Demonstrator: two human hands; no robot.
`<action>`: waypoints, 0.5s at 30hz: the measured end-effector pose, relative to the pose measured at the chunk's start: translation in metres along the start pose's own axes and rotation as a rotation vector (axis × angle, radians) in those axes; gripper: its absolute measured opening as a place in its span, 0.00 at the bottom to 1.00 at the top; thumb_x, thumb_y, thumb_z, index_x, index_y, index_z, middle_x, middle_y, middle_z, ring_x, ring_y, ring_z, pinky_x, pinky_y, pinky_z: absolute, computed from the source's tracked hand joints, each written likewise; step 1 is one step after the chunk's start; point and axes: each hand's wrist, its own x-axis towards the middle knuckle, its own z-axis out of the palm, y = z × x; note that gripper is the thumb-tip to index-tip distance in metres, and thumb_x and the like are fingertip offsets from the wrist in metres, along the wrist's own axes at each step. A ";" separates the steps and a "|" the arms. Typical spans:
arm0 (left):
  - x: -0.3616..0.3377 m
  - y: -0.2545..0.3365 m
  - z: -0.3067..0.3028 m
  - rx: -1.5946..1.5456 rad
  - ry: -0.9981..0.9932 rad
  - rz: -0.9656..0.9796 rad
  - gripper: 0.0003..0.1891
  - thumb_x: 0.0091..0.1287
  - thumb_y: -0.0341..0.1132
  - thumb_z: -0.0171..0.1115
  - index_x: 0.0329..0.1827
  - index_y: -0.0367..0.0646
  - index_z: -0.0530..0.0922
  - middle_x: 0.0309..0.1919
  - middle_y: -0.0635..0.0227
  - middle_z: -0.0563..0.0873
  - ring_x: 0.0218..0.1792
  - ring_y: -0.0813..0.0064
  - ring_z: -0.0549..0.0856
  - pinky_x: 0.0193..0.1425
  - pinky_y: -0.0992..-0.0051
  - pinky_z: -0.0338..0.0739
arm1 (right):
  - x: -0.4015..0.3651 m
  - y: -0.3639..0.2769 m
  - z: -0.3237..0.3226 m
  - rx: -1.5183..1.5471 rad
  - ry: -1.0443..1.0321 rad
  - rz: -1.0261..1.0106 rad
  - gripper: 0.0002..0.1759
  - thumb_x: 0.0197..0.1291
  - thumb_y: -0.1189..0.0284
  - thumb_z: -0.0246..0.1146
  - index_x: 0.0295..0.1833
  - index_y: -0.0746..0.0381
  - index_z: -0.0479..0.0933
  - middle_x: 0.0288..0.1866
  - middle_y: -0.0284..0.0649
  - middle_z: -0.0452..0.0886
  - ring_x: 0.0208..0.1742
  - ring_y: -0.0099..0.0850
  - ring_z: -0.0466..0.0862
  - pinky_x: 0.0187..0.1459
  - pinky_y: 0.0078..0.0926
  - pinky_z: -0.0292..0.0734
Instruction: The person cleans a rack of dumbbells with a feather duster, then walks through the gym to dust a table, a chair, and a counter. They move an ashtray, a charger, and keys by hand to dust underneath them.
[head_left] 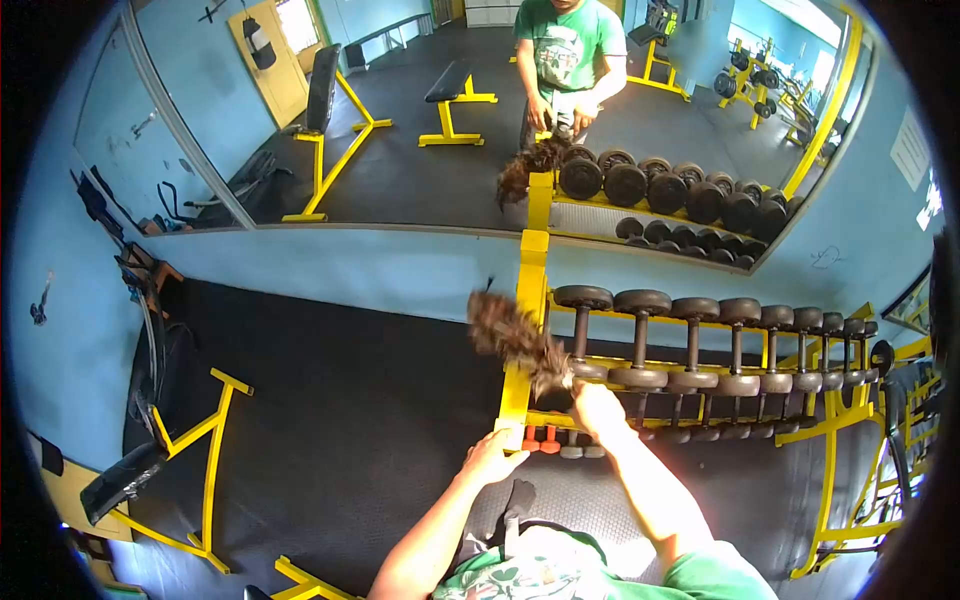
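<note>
Handle [568, 381] partly hidden (right fingers [586, 394]), frame [316, 581] cropped

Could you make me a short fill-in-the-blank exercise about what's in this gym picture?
The feather duster is in the person's ____ hand.
The left hand touches the rack, whose frame is painted ____.
The shirt is mostly ____.
On the wall, a large ____ reflects the rack.

Missing words: right; yellow; green; mirror.

Centre: 1 feather duster [512, 335], 1 left hand [490, 460], 1 right hand [600, 412]. Right: 1 yellow rack [515, 395], at least 8 dark dumbbells [693, 335] in top row, far end crowded. Below centre: 2 orange dumbbells [550, 442]. Top: 1 wall mirror [380, 229], 1 reflected punching bag [260, 44].
</note>
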 end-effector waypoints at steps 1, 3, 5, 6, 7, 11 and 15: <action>0.004 -0.006 -0.002 -0.059 0.016 0.033 0.29 0.58 0.49 0.67 0.62 0.50 0.73 0.53 0.58 0.82 0.51 0.59 0.82 0.57 0.64 0.76 | -0.006 -0.006 -0.024 -0.135 -0.074 -0.055 0.11 0.55 0.71 0.57 0.39 0.64 0.81 0.34 0.56 0.83 0.40 0.51 0.85 0.43 0.45 0.79; 0.014 -0.016 -0.009 -0.180 0.020 0.113 0.28 0.58 0.48 0.67 0.60 0.48 0.74 0.51 0.58 0.82 0.50 0.60 0.83 0.55 0.65 0.77 | 0.004 -0.027 -0.068 -0.280 -0.267 0.105 0.11 0.53 0.71 0.58 0.39 0.62 0.83 0.35 0.55 0.84 0.39 0.50 0.85 0.43 0.43 0.80; 0.017 -0.010 -0.024 -0.458 -0.010 0.054 0.25 0.60 0.44 0.66 0.57 0.40 0.75 0.46 0.56 0.84 0.46 0.62 0.85 0.51 0.65 0.79 | 0.017 -0.041 -0.078 -0.335 -0.159 0.087 0.10 0.54 0.72 0.57 0.39 0.61 0.82 0.35 0.55 0.84 0.40 0.50 0.85 0.43 0.43 0.81; 0.034 -0.038 0.000 -0.459 0.068 0.057 0.25 0.60 0.43 0.66 0.57 0.39 0.74 0.45 0.55 0.84 0.44 0.63 0.85 0.49 0.66 0.79 | 0.027 -0.047 -0.073 -0.311 -0.013 0.011 0.09 0.55 0.73 0.55 0.37 0.64 0.80 0.34 0.54 0.83 0.38 0.49 0.85 0.41 0.43 0.81; 0.050 -0.066 0.025 -0.458 0.148 0.058 0.26 0.60 0.43 0.67 0.58 0.37 0.74 0.45 0.55 0.84 0.43 0.64 0.86 0.48 0.66 0.80 | 0.034 -0.065 -0.075 -0.393 0.070 0.040 0.11 0.59 0.74 0.52 0.39 0.65 0.78 0.36 0.54 0.82 0.37 0.49 0.85 0.40 0.43 0.81; 0.067 -0.081 0.017 -0.714 0.069 0.047 0.30 0.61 0.45 0.67 0.60 0.35 0.71 0.46 0.53 0.84 0.43 0.65 0.86 0.48 0.67 0.80 | 0.045 -0.112 -0.093 -0.518 -0.054 0.075 0.11 0.57 0.74 0.53 0.36 0.66 0.80 0.36 0.55 0.83 0.38 0.50 0.85 0.40 0.43 0.82; 0.093 -0.116 0.019 -1.223 0.086 -0.129 0.30 0.63 0.47 0.66 0.63 0.39 0.69 0.48 0.63 0.84 0.43 0.67 0.84 0.48 0.68 0.78 | 0.028 -0.174 -0.108 -0.705 -0.341 0.047 0.12 0.52 0.73 0.54 0.33 0.67 0.82 0.33 0.55 0.84 0.37 0.50 0.86 0.41 0.43 0.82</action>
